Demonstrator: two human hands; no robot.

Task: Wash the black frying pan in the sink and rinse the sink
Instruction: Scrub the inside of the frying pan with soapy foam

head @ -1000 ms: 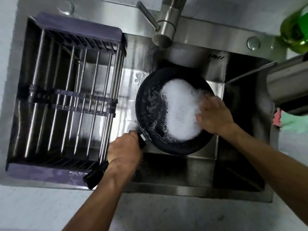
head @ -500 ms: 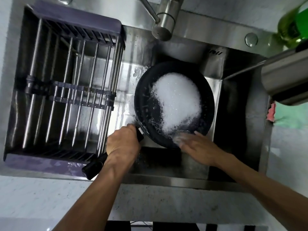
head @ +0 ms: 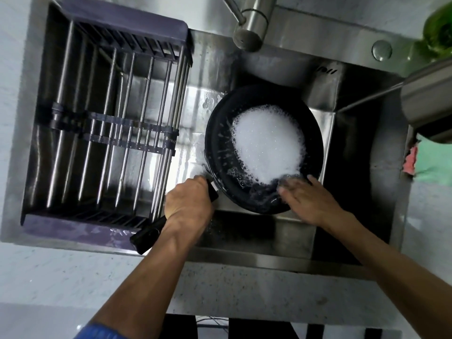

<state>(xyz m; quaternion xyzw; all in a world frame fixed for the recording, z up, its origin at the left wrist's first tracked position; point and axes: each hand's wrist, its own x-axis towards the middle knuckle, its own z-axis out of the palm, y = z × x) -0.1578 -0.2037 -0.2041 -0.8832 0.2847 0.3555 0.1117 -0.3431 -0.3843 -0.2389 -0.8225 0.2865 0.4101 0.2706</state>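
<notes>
1. Two hands worked: the left hand [head: 188, 204] gripped the handle [head: 149, 234]; the right hand [head: 305, 196] rubbed flat-fingered inside the black frying pan [head: 220, 148], held over the sink [head: 269, 231].
2. Foam [head: 267, 145] might slicken the handle, letting the pan slip.

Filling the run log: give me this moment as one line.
stage: scrubbing | left hand: grips pan handle | right hand: fingers rubbing near inner rim of black frying pan | foam: inside pan | faucet: no stream visible

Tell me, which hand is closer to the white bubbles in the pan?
The right hand: its fingers reach the foam at the pan's near edge. The left hand grips the handle, outside the pan.
</notes>
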